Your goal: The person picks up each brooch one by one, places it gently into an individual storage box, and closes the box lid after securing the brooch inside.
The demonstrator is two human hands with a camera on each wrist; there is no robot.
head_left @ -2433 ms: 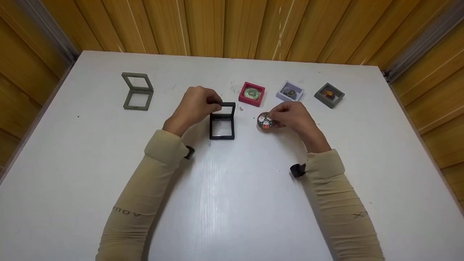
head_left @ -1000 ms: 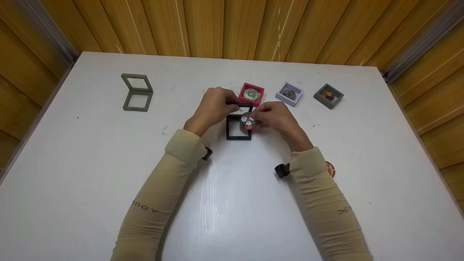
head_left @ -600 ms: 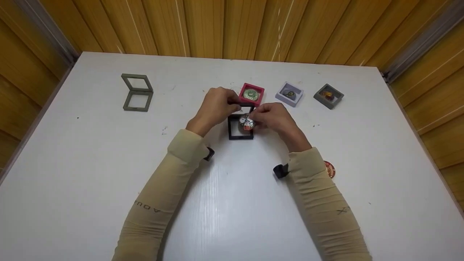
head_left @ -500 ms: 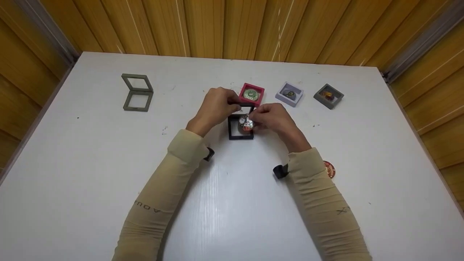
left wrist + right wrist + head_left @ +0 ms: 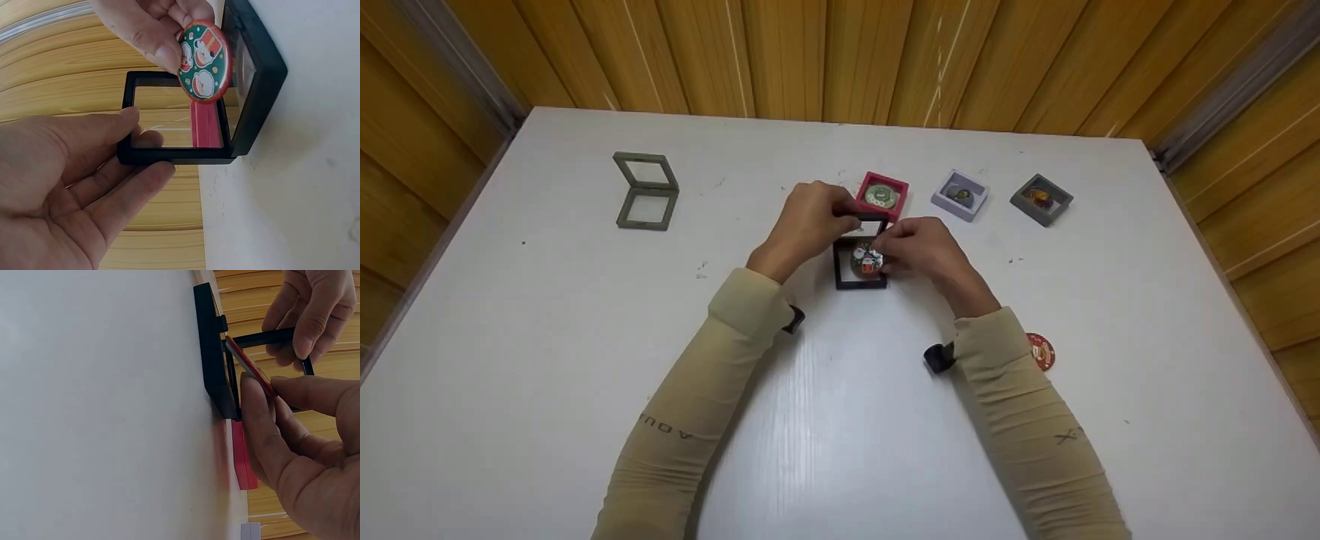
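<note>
Across a white tabletop [image 5: 810,450], smooth and glossy, w/ a wood-grain panel wall [image 5: 780,60] behind, the L hand [image 5: 806,221] and R hand [image 5: 926,244] are seen brought close together. Black frame [image 5: 861,286] (rigid, plastic-looking): hinged apart, base [image 5: 263,90] resting on the table, lid [image 5: 174,156] raised and pinched at its free edge btwn L thumb and fingers; pane [image 5: 174,124] clear, thin. Pink-red case [image 5: 903,196] (sq., chunky): set just beyond the frame. Round badge [image 5: 205,62] (shiny; green face w/ white-bearded figures, red rim): held near its edge in the R hand, thumb and fingers parted by no more than the badge's thickness. Key relation: the badge is placed L of the R-hand grip, over the R part of the base, its flat face tilted; no long axis, being circular; R hand nearer. Contact w/ the base: can't be told.
</note>
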